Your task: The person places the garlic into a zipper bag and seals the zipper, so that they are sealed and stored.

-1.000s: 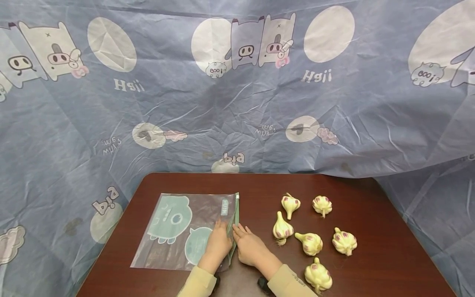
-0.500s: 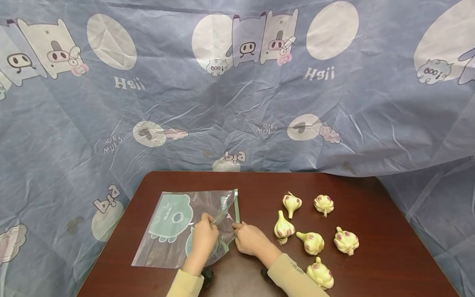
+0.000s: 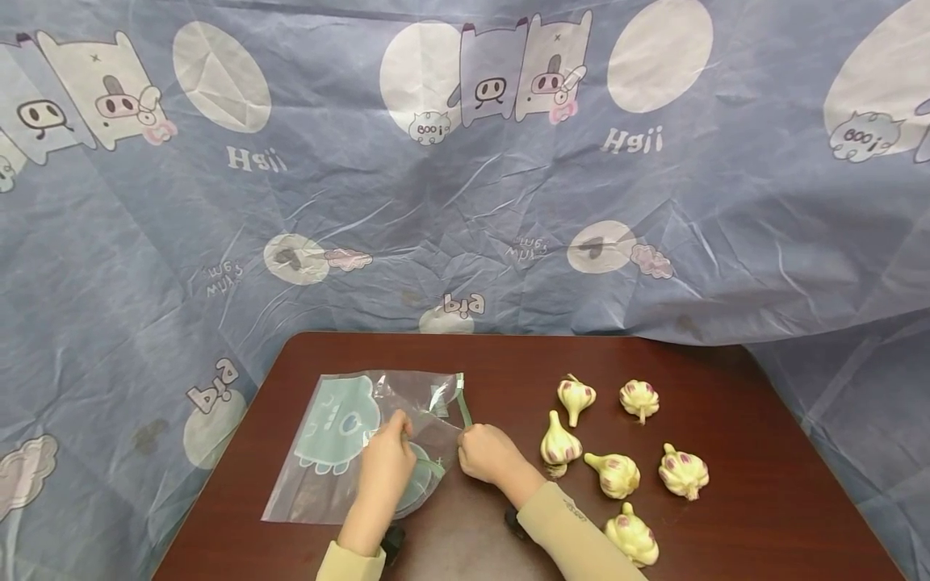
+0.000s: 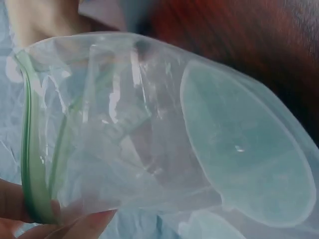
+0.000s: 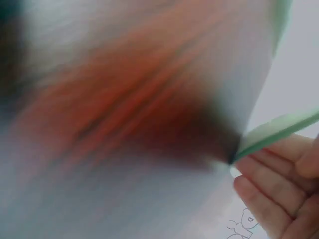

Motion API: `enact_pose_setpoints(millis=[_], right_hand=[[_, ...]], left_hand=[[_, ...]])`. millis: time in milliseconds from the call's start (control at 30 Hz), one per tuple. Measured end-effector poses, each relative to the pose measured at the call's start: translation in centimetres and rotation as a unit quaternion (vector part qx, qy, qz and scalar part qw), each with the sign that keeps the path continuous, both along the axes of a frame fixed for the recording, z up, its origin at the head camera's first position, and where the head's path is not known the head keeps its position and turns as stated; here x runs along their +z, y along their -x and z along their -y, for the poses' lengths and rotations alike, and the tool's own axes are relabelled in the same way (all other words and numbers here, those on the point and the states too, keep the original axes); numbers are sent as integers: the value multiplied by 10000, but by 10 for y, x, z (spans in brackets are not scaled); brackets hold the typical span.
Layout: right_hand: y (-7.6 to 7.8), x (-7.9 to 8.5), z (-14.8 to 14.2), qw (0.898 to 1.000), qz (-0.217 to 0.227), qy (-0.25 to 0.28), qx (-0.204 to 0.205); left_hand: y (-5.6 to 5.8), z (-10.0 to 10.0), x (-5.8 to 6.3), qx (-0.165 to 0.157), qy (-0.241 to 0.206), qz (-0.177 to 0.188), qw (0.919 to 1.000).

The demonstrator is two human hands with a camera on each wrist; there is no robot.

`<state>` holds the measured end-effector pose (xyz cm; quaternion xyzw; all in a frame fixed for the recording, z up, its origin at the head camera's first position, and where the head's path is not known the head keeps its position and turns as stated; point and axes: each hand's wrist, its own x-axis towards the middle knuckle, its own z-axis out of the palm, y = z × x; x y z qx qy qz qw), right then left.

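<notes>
A clear zip bag (image 3: 305, 492) with pale green cartoon prints lies on the left of the table, its mouth facing right and pulled apart. My left hand (image 3: 388, 464) pinches one side of the mouth; in the left wrist view the fingers (image 4: 92, 224) grip the bag beside its green zip strip (image 4: 32, 149). At the mouth's other side my right hand (image 3: 492, 454) grips the green edge. The right wrist view shows curled fingers (image 5: 271, 181) at the green strip (image 5: 279, 132), with much of the rest blurred.
Several garlic bulbs (image 3: 559, 442) with purple marks lie spread over the right of the brown table (image 3: 763, 500). The nearest garlic bulb (image 3: 630, 537) is beside the right sleeve (image 3: 570, 528). A blue printed cloth (image 3: 465, 194) hangs behind the table.
My left hand has moved left and slightly up, drawing one side of the bag's mouth away from my right hand. The mouth has widened. The garlic bulbs stay in place.
</notes>
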<state>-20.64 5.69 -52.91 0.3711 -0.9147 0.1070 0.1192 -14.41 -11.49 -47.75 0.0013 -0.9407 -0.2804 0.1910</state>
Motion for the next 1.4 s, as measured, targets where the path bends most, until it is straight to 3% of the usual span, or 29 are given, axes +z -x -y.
enact_pose_setpoints(millis=[233, 533, 800, 1000, 1200, 1400], right_hand=[[0, -1, 7, 9983, 463, 121, -320], [-7, -9, 6, 9982, 368, -405, -258], [-5, -13, -1, 9907, 1327, 154, -271], [-6, -9, -1, 9830, 1814, 98, -280], [-6, -7, 0, 9774, 2084, -119, -336], [-5, -7, 0, 9778, 2067, -137, -304]], left_hand=[[-4, -17, -11, -530, 26, 158, 9985], [-5, -29, -18, -382, -225, 408, 9982], [-10, -33, -25, -669, -599, 1180, 9889], [-14, -35, -28, -921, -553, 1510, 9827], [-13, -39, -32, -710, -569, 1709, 9811], [-11, -46, -37, -742, -133, 2084, 9751]])
